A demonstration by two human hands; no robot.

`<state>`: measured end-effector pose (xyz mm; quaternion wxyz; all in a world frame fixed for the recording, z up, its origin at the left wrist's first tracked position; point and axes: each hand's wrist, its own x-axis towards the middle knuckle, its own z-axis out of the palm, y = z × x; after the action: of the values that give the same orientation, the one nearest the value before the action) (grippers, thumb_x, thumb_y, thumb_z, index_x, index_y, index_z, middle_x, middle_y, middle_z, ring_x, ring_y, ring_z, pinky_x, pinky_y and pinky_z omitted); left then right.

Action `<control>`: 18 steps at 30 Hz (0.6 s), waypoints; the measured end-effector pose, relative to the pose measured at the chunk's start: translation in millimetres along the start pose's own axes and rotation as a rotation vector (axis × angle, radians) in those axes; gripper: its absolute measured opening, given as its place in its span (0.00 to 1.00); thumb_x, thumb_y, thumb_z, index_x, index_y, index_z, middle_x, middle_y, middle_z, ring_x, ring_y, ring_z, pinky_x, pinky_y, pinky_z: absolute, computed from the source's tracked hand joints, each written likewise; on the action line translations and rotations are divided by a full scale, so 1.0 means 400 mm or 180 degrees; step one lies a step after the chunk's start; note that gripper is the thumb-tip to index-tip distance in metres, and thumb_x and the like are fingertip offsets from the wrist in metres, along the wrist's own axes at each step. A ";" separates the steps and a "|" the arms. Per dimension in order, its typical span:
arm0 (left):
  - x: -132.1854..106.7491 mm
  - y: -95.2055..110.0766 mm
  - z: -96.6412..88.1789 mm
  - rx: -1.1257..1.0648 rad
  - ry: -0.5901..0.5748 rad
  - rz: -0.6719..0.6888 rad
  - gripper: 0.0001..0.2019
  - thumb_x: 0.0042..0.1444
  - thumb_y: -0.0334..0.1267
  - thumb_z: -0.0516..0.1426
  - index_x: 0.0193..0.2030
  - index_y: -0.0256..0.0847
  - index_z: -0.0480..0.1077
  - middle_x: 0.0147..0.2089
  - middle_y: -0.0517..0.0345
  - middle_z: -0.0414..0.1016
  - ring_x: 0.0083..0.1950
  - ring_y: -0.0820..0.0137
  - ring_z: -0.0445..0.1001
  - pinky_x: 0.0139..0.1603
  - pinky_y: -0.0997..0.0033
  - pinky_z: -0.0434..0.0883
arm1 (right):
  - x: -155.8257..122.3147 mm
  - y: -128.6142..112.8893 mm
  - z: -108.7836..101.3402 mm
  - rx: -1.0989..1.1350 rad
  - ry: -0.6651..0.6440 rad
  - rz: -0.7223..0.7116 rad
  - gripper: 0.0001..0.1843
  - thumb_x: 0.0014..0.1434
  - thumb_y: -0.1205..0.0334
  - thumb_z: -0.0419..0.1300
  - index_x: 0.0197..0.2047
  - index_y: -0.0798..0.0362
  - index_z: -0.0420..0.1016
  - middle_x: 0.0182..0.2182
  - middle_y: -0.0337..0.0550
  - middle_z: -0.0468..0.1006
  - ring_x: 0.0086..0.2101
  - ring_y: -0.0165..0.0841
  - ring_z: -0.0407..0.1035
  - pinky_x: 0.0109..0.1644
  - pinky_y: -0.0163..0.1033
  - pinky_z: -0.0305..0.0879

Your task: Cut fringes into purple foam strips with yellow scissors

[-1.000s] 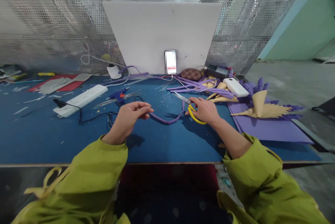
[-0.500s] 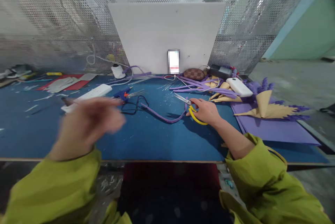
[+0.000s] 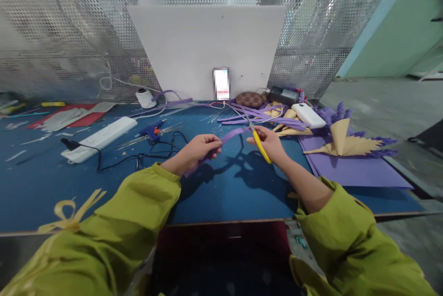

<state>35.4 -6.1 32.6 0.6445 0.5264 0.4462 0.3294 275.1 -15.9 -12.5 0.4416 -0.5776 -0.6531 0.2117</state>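
Observation:
My left hand (image 3: 199,148) pinches a purple paper strip (image 3: 231,135) and holds it lifted above the blue tabletop (image 3: 104,180). The strip runs from my left fingers up and right to the blades of yellow-handled scissors (image 3: 258,142). My right hand (image 3: 272,143) grips those scissors, blades pointing up and away from me at the strip's far end. Both hands hover near the middle of the table, close together.
A white power strip (image 3: 100,136), blue glue gun (image 3: 152,129) and black cable lie at left. Purple strips (image 3: 263,113), a white power bank (image 3: 309,115), paper cones with purple sprigs (image 3: 342,141) and purple sheets (image 3: 356,171) fill the right. A phone (image 3: 221,83) leans on a white board.
My left hand swung out to the left, came back and took up the strip. My right hand lifted the scissors off the table up to the strip.

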 end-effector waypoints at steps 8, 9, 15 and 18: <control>0.020 -0.082 0.037 -0.0800 0.0023 -0.0084 0.12 0.49 0.33 0.65 0.39 0.37 0.69 0.37 0.51 0.81 0.29 0.74 0.77 0.32 0.75 0.72 | -0.021 -0.036 0.015 0.1841 -0.0224 0.0536 0.30 0.45 0.43 0.68 0.47 0.52 0.71 0.20 0.28 0.64 0.17 0.24 0.61 0.21 0.32 0.61; 0.016 -0.087 0.037 -0.0823 0.0000 -0.0063 0.12 0.50 0.33 0.65 0.41 0.37 0.70 0.38 0.51 0.81 0.29 0.74 0.77 0.32 0.75 0.73 | -0.027 -0.040 0.022 0.1923 -0.0291 0.0584 0.30 0.44 0.45 0.69 0.46 0.52 0.71 0.19 0.27 0.64 0.16 0.24 0.61 0.21 0.32 0.61; -0.018 -0.090 0.050 -0.0868 -0.0152 -0.0183 0.09 0.51 0.33 0.64 0.38 0.36 0.71 0.39 0.50 0.82 0.30 0.73 0.78 0.34 0.74 0.73 | -0.054 -0.056 0.055 0.2448 -0.0310 0.0843 0.34 0.39 0.54 0.75 0.49 0.50 0.69 0.27 0.32 0.74 0.19 0.24 0.66 0.21 0.32 0.64; -0.030 -0.092 0.061 -0.0820 -0.0221 -0.0264 0.08 0.51 0.33 0.63 0.38 0.36 0.72 0.40 0.49 0.82 0.29 0.73 0.78 0.32 0.75 0.71 | -0.060 -0.068 0.053 0.2480 -0.0238 0.0817 0.38 0.39 0.54 0.75 0.52 0.50 0.66 0.30 0.34 0.76 0.21 0.26 0.68 0.22 0.34 0.66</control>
<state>51.6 -34.6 0.6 0.7348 0.4315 0.3990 0.3387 240.9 -40.0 -10.2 0.5733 -0.4359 -0.4624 0.5173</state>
